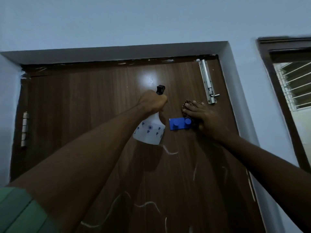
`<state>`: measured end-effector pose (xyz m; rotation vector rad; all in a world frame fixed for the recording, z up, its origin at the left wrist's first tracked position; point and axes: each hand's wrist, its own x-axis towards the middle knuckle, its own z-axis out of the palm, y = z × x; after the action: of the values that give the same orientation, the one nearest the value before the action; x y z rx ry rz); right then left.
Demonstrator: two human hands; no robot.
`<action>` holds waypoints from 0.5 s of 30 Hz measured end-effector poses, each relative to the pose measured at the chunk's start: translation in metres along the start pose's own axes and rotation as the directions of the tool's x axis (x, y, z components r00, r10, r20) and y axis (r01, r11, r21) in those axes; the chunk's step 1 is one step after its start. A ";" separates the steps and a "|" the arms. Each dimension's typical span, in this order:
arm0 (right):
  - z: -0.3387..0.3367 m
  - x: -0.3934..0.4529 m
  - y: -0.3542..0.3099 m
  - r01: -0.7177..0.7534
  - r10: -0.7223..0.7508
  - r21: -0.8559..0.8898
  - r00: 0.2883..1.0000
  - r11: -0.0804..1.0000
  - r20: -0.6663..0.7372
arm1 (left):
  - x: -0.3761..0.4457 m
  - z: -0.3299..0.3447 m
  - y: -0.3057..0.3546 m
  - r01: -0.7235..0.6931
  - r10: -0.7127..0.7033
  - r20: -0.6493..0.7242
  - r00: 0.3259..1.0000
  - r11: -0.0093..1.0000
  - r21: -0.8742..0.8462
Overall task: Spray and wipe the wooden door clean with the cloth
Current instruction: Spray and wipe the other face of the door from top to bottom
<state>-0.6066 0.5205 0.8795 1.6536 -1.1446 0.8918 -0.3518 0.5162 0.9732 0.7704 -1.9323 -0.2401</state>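
Dark brown wood-grain door (94, 101): standing shut in a white-plastered recess, filling most of the view; white scribbled chalk-like marks (146, 204) are showing across its lower half, and a bright glare spot (149, 80) is sitting near the top centre.

Left hand (154, 102): reaching up against the door, fingers curling round the neck of a translucent white plastic spray bottle with small blue flower prints (149, 132). The bottle's black trigger nozzle (160, 89) is pointing up toward the glare spot; the body is hanging below the fist, close to the door face.

Right hand (202, 118): lying on the door with fingers straight and spread, pressing a brown knobbly-textured cloth (186, 105) flat to the wood. Only the cloth's edges are peeking out past the fingertips and beside the palm.

Bright blue plastic hook rack with two round pegs (178, 124): fixed to the door, sitting between the bottle and the right hand, its right end touching the cloth's edge.

Silver metal tower bolt (207, 81): mounted upright near the door's top right corner, just above the right hand's fingers.

Pale metal hinge (24, 128): showing on the door's left edge.

Dark-framed window with white louvres (292, 84): standing at far right, well apart from the door.

Green sleeve (18, 211): showing at lower left on the left arm.
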 end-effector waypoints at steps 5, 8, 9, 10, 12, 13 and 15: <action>-0.014 0.045 0.017 -0.151 0.150 -0.001 0.986 0.989 -0.070 | 0.008 0.022 0.024 -0.017 0.018 0.028 0.999 1.000 -0.013; 0.001 0.020 -0.009 -0.207 0.210 0.033 0.963 0.978 -0.168 | 0.011 0.039 0.027 -0.042 0.042 -0.005 0.999 0.999 0.004; 0.010 0.000 -0.013 -0.169 0.172 0.033 0.963 0.985 -0.207 | 0.012 0.044 0.027 -0.050 0.050 -0.024 0.998 0.999 0.002; 0.018 -0.024 -0.010 -0.128 0.134 0.040 0.964 0.991 -0.228 | 0.011 0.051 0.026 -0.051 0.050 -0.030 0.998 0.999 -0.007; 0.026 -0.055 0.010 -0.102 0.114 0.066 0.965 0.993 -0.235 | 0.009 0.061 0.023 -0.042 0.041 -0.018 0.999 0.999 -0.027; 0.021 -0.060 0.025 -0.129 0.144 0.079 0.962 0.989 -0.233 | 0.008 0.068 0.025 -0.037 0.037 -0.005 0.999 0.999 -0.023; 0.015 -0.053 0.051 -0.209 0.232 0.110 0.936 0.972 -0.265 | 0.005 0.076 0.026 -0.042 0.042 0.011 0.999 0.999 -0.013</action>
<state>-0.6708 0.5141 0.8407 1.4244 -1.1235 1.2850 -0.4296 0.5210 0.9529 0.7205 -1.9539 -0.2315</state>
